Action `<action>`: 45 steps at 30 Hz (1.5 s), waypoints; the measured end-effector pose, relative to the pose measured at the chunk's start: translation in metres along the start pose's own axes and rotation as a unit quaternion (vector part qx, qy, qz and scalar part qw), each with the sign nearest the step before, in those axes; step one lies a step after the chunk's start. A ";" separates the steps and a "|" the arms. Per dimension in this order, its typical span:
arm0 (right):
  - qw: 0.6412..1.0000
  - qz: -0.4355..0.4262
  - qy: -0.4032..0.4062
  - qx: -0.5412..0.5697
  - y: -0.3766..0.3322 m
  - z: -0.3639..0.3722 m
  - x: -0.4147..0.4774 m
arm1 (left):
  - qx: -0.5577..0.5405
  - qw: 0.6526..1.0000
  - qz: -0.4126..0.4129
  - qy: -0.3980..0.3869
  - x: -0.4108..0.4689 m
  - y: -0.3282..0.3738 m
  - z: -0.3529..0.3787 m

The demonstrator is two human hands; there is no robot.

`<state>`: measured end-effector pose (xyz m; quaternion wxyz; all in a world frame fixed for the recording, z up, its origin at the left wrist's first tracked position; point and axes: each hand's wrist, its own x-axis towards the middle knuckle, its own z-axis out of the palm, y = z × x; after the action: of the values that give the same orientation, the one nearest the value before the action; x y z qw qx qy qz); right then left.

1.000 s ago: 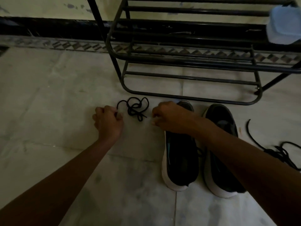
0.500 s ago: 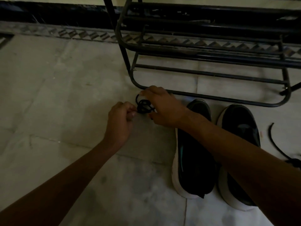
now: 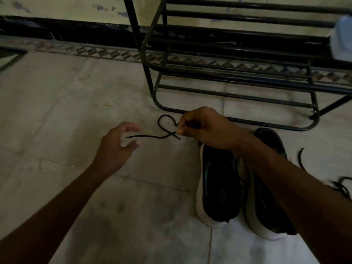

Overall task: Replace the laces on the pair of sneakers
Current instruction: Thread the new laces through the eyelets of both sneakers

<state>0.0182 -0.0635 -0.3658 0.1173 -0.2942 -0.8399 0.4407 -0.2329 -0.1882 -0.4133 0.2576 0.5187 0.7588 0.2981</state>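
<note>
Pale floor tiles [image 3: 57, 115] ran back to a black skirting and a scuffed wall, all in dim light. Out over them the right grip [image 3: 205, 128] was narrow, with thumb and forefinger pinched on a thin black lace [image 3: 152, 137] just beside the spot where the lace crossed itself under a small loop. From that crossing one strand ran leftward toward the left grip [image 3: 116, 147], which was wide, its fingers spread and blurred, holding nothing. The strand's free end reached into the gap between its thumb and fingers; whether it touched them could not be told.

Just below the right wrist a pair of black sneakers [image 3: 219, 187] with white soles stood side by side on the floor, toes toward a black metal shoe rack [image 3: 238, 96], and the right forearm crossed over the right-hand one. A second black lace [image 3: 341, 185] lay tangled on the floor at the right edge, apart from the sneakers. A pale blue object [image 3: 342, 37] sat on the rack, too blurred to identify.
</note>
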 end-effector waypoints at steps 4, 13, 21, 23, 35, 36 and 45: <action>0.995 -0.056 0.055 -0.054 -0.022 0.000 -0.006 | -0.224 0.953 0.022 -0.204 -0.011 0.065 0.015; 0.994 0.035 0.085 -0.050 -0.010 -0.045 -0.041 | 0.052 0.997 -0.042 0.025 0.011 0.013 -0.017; 0.997 -0.031 0.062 -0.045 -0.036 -0.024 -0.027 | -0.253 0.928 0.017 -0.271 -0.014 0.093 -0.002; 0.995 -0.017 0.077 -0.057 -0.034 -0.030 -0.028 | -0.274 0.936 0.023 -0.218 -0.011 0.095 0.008; 0.994 -0.021 0.079 -0.069 -0.021 -0.036 -0.048 | -0.261 0.912 0.082 -0.304 0.008 0.097 0.021; 0.993 -0.024 0.091 -0.073 -0.021 -0.036 -0.047 | -0.287 0.901 0.075 -0.318 0.005 0.104 0.025; 0.987 0.024 0.146 0.060 0.005 -0.047 -0.074 | -0.151 0.986 -0.021 0.071 0.057 0.062 0.034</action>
<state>0.1006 -0.0743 -0.3378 0.2455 -0.3678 -0.7785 0.4454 -0.1882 -0.1109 -0.3968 0.2848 0.4349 0.7321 0.4402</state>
